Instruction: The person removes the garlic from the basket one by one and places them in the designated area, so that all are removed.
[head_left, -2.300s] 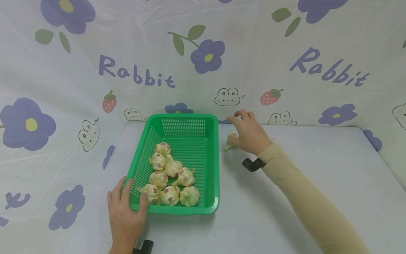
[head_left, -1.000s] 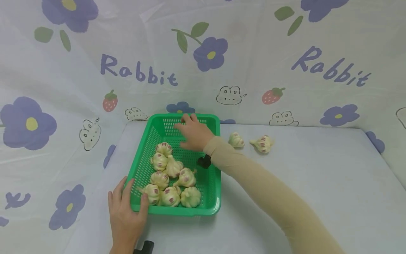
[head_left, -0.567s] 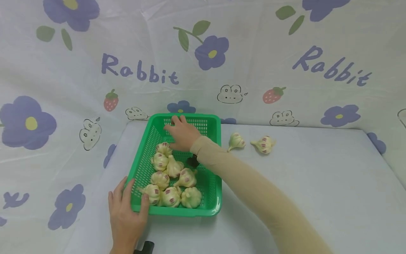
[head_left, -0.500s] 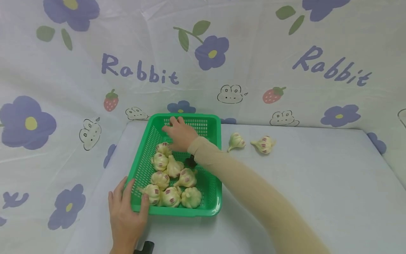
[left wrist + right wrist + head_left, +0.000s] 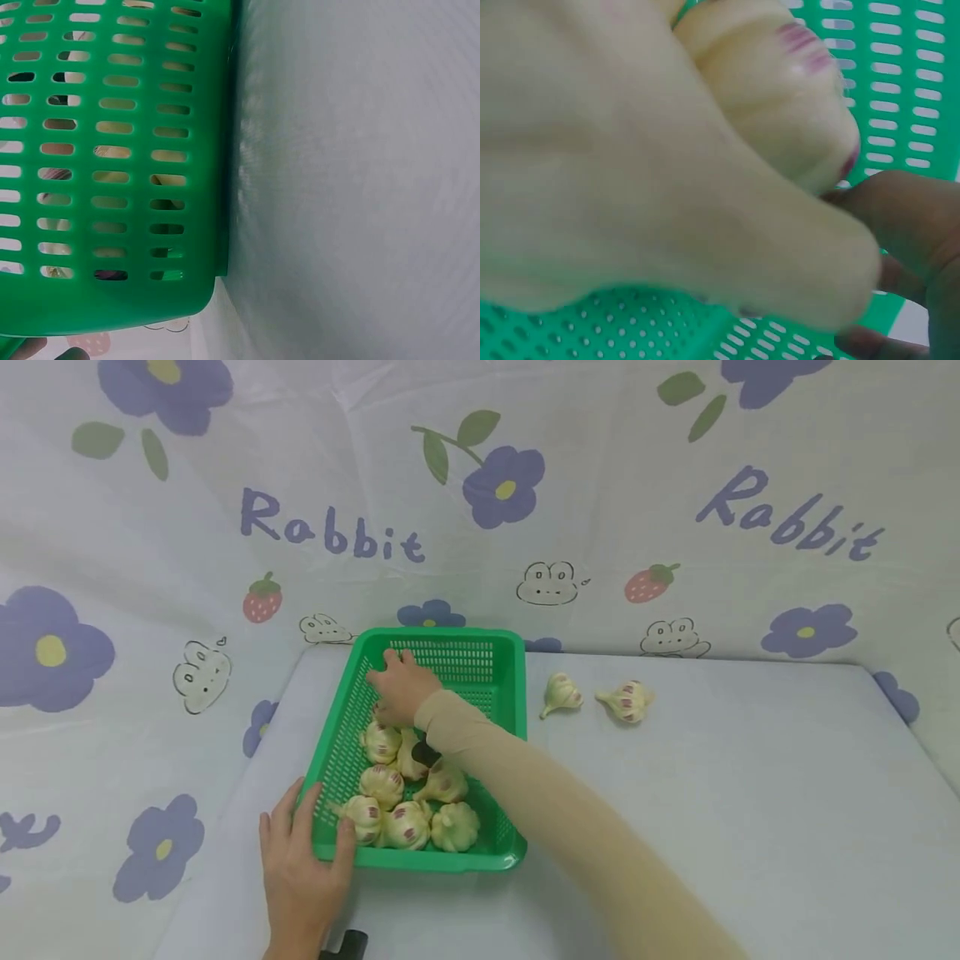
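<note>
My left hand (image 5: 303,860) rests on the near left corner of a green plastic basket (image 5: 517,752), thumb over the front rim. Inside, several pale garlic bulbs (image 5: 408,824) with purple marks lie along the left and front. My right hand (image 5: 405,689) is over the far left part of the basket, fingers spread and bent. Beneath it one garlic bulb is mostly hidden. In the right wrist view, fingers (image 5: 904,214) come up to a purple-striped garlic bulb (image 5: 772,97); a large blurred pale shape (image 5: 667,187) covers much of that view.
Two garlic bulbs, one with its stem toward me (image 5: 562,692) and another further right (image 5: 628,702), lie on the white table (image 5: 750,802) right of the basket. A patterned cloth (image 5: 600,485) hangs behind. The right sleeve (image 5: 540,793) crosses the basket's right rim.
My right hand has moved left from the garlic on the table into the basket, then onward to the bulb at the far left. The left hand has stayed on the basket corner.
</note>
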Motion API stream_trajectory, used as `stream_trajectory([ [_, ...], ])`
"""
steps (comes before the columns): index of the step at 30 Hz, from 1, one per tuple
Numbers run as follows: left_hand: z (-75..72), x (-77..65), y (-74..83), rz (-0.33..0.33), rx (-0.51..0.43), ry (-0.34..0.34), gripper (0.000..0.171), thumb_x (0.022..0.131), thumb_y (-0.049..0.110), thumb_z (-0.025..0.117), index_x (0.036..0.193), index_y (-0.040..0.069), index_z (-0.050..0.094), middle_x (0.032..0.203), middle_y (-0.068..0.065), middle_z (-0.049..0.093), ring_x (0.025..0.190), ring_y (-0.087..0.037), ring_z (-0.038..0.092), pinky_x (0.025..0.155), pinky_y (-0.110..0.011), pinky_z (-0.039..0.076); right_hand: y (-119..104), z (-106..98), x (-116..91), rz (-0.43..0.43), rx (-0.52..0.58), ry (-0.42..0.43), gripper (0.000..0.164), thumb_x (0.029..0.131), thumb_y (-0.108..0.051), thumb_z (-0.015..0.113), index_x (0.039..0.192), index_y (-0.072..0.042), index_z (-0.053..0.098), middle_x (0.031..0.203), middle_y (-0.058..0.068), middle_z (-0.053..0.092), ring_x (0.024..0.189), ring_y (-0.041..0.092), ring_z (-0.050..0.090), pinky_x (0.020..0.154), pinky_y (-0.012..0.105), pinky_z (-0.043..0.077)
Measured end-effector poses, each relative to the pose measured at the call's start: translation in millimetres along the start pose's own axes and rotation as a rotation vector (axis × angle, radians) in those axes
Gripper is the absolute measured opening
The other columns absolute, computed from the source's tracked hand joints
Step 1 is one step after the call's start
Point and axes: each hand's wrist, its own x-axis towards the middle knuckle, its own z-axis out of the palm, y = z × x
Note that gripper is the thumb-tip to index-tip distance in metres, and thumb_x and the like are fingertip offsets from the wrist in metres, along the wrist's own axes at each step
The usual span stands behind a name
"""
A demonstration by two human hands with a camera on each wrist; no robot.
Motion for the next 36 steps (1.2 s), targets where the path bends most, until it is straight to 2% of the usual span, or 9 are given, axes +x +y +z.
stream_trajectory([
  [3,1.5,0.8,0.8,0.001,0.005,-0.002,0.051,0.092,0.023,0.069,0.137,-0.001,0.062,0.145,-0.025,0.056,0.134,-0.045,0.053,0.111,-0.082,0.023,0,5,6,0.006,-0.001,-0.005,0.050,0.102,-0.038,0.063,0.150,-0.025,0.056,0.159,0.017,0.038,0.143,0.036,0.042,0.086,0.038,0.059],
  [8,3.4,2.6,1.2,-0.007,0.011,-0.009,0.052,0.092,0.024,0.069,0.137,-0.001,0.062,0.146,-0.025,0.056,0.134,-0.045,0.053,0.111,-0.082,0.023,3,9,11,0.021,0.026,-0.015,0.048,0.101,-0.037,0.066,0.148,-0.026,0.059,0.159,0.018,0.040,0.143,0.037,0.043,0.090,0.043,0.059],
  [14,4.8,5.1,2.0,-0.004,0.003,-0.006,0.051,0.092,0.024,0.069,0.136,-0.001,0.062,0.145,-0.025,0.056,0.134,-0.045,0.053,0.111,-0.083,0.023,8,13,18,0.056,0.047,-0.048,0.043,0.106,-0.032,0.055,0.149,-0.028,0.059,0.162,0.018,0.039,0.146,0.040,0.041,0.100,0.049,0.056],
  [19,5.6,7.2,3.8,0.002,0.001,0.003,0.050,0.091,0.022,0.070,0.134,-0.002,0.063,0.144,-0.025,0.057,0.133,-0.045,0.053,0.110,-0.083,0.024,11,16,19,0.068,0.064,-0.083,0.042,0.108,-0.034,0.050,0.149,-0.029,0.059,0.160,0.019,0.040,0.145,0.040,0.043,0.101,0.051,0.056],
  [26,7.4,9.9,4.5,-0.011,0.011,-0.002,0.050,0.091,0.023,0.069,0.134,-0.002,0.063,0.144,-0.025,0.057,0.133,-0.045,0.053,0.111,-0.083,0.023,15,16,19,0.046,0.089,-0.091,0.038,0.108,-0.031,0.053,0.144,-0.025,0.062,0.160,0.022,0.038,0.130,0.037,0.056,0.096,0.047,0.058],
  [33,8.7,12.0,3.6,-0.004,0.012,0.008,0.050,0.091,0.024,0.069,0.135,-0.001,0.063,0.144,-0.024,0.057,0.133,-0.044,0.053,0.111,-0.082,0.024,19,20,26,0.042,0.091,-0.094,0.038,0.105,-0.027,0.060,0.143,-0.024,0.062,0.164,0.022,0.031,0.128,0.034,0.057,0.091,0.042,0.059],
  [36,9.0,13.5,4.2,-0.003,0.012,0.007,0.050,0.091,0.023,0.069,0.135,-0.001,0.063,0.144,-0.024,0.057,0.133,-0.044,0.053,0.111,-0.082,0.024,21,21,29,0.030,0.071,-0.086,0.044,0.101,-0.024,0.065,0.145,-0.024,0.061,0.161,0.021,0.034,0.125,0.032,0.059,0.091,0.039,0.059],
])
